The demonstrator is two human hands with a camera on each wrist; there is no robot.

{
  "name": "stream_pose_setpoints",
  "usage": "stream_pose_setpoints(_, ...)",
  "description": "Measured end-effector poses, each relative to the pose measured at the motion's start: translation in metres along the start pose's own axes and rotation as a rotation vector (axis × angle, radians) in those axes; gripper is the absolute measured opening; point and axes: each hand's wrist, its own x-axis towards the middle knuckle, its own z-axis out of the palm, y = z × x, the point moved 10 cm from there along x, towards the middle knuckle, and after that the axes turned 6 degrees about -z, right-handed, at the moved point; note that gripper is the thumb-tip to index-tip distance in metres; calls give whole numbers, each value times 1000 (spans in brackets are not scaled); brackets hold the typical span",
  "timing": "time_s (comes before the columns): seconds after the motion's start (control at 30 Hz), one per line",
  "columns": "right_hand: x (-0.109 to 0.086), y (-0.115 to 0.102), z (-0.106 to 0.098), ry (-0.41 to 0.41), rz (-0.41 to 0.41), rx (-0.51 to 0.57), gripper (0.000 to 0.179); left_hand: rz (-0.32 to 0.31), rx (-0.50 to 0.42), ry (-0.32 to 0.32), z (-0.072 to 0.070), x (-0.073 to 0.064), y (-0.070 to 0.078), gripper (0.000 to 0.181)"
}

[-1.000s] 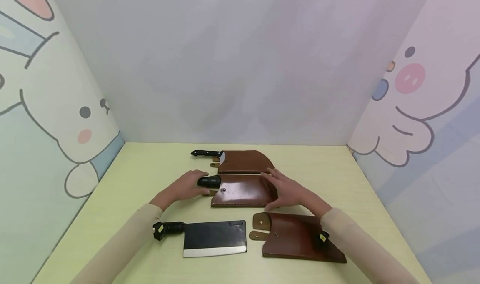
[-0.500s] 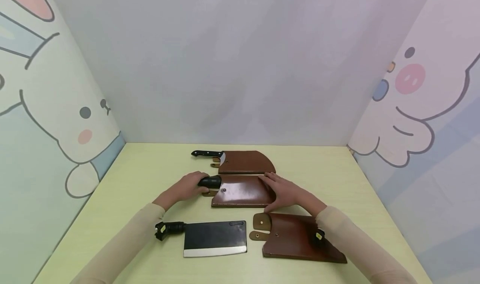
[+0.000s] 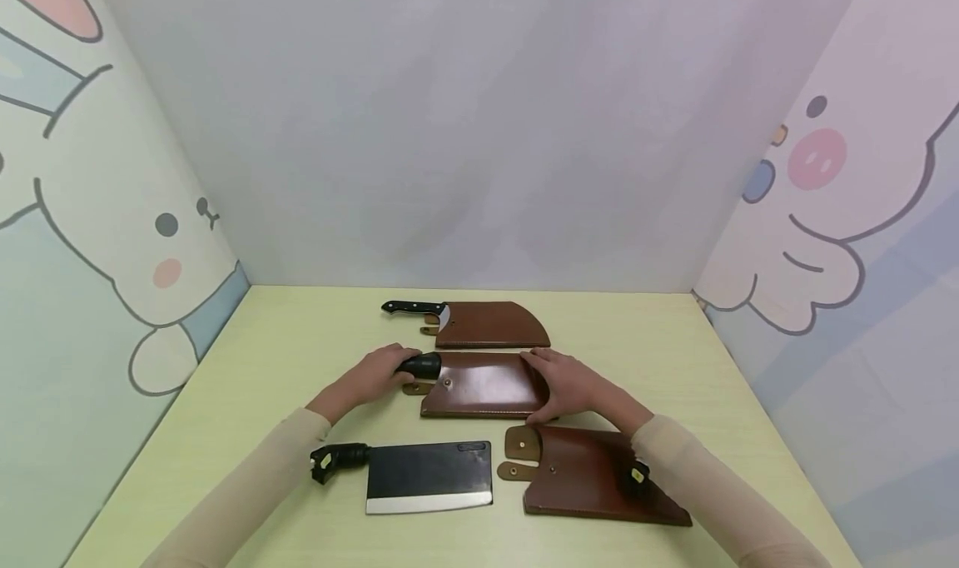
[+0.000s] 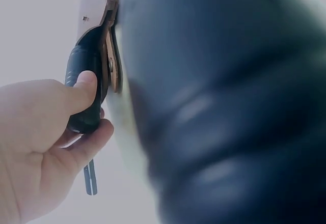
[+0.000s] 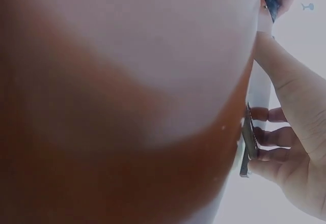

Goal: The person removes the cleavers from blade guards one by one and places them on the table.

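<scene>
In the head view my left hand [image 3: 372,374] grips the black handle [image 3: 425,366] of a cleaver whose blade is hidden in a glossy brown leather sheath [image 3: 483,383]. The left wrist view shows the thumb [image 4: 86,84] pressed on that handle and fingers curled behind it. My right hand [image 3: 573,385] spans the sheath's right end, thumb at the near edge and fingertips at the far edge. The sheath's strap [image 3: 415,388] sticks out under the handle. In the right wrist view the right hand's fingers [image 5: 277,136] bend around the sheath's end.
A bare cleaver [image 3: 429,478] lies in front, beside another brown sheath [image 3: 592,476] partly under my right forearm. Behind, a black-handled knife sits in a rounded brown sheath [image 3: 494,325]. A wall [image 3: 479,135] rises at the table's far edge.
My left fingers have drawn in around the handle. The right fingers have come together and settled on the sheath's end. The sheathed cleaver has shifted slightly toward me.
</scene>
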Motion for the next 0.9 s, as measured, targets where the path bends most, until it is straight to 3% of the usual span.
stream_pose_setpoints(0.1,-2,-2,-5,21,-3,7,118,1,0,8,-3,-3,2,40)
stream_pose_setpoints(0.3,-5,-5,-17,75,-11,24,120,-65,-32,34,-15,-8,3,40)
stream_pose_setpoints(0.6,-7,-9,-32,139,-49,3,119,-86,13,113,-32,-12,13,58)
stream_pose_setpoints(0.9,-16,-14,-50,218,-81,-15,116,-31,93,237,-42,-15,28,47)
